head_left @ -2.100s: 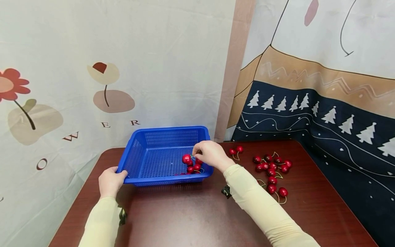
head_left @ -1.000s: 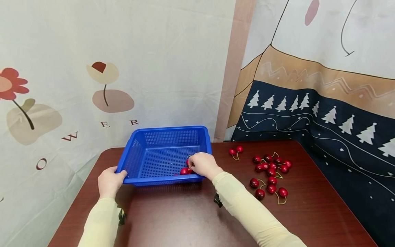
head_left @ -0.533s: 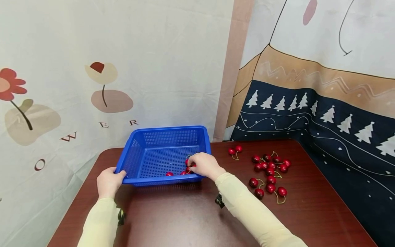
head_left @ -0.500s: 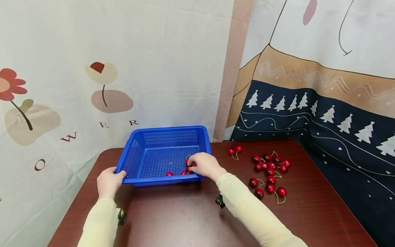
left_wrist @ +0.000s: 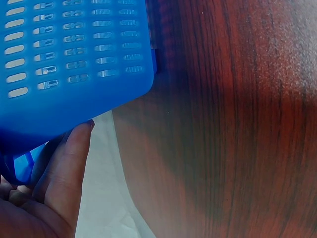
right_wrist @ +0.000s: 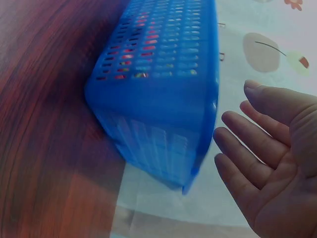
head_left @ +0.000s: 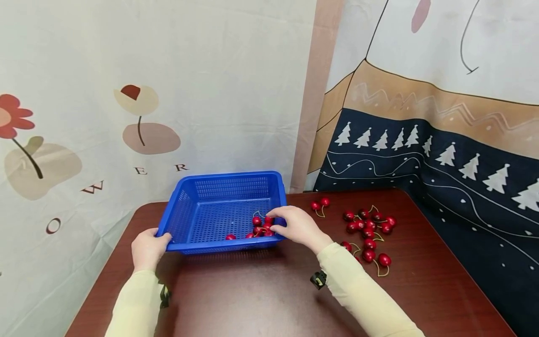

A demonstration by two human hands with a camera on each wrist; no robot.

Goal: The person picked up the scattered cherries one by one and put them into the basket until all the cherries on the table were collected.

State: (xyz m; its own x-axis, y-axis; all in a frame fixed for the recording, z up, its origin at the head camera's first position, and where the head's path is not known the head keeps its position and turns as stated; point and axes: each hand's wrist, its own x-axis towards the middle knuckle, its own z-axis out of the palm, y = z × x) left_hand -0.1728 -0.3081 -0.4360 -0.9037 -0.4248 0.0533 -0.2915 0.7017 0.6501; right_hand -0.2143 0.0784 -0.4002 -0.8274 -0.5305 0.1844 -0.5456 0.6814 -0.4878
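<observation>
A blue perforated plastic basket (head_left: 227,245) stands at the back of the table, several red cherries (head_left: 258,230) with green stems lying in its front right part. My left hand (head_left: 148,249) grips its front left corner, thumb over the rim; the left wrist view shows fingers (left_wrist: 67,183) at the rim from outside. Over the basket's right edge is my right hand (head_left: 296,227), its fingers spread and holding nothing. In the right wrist view that right hand (right_wrist: 272,148) appears beside the basket's rim (right_wrist: 213,109), palm visible.
On the right part of the brown wooden table (head_left: 236,299) lies a loose group of cherries (head_left: 368,229). A joined pair of cherries (head_left: 320,205) sits apart near the back edge. A printed cloth (head_left: 231,93) hangs directly behind the basket.
The right hand reached down among the cherries in the basket, then let go and drew back up and right with its fingers spreading. One cherry now lies farther left in the basket. The left hand stayed put.
</observation>
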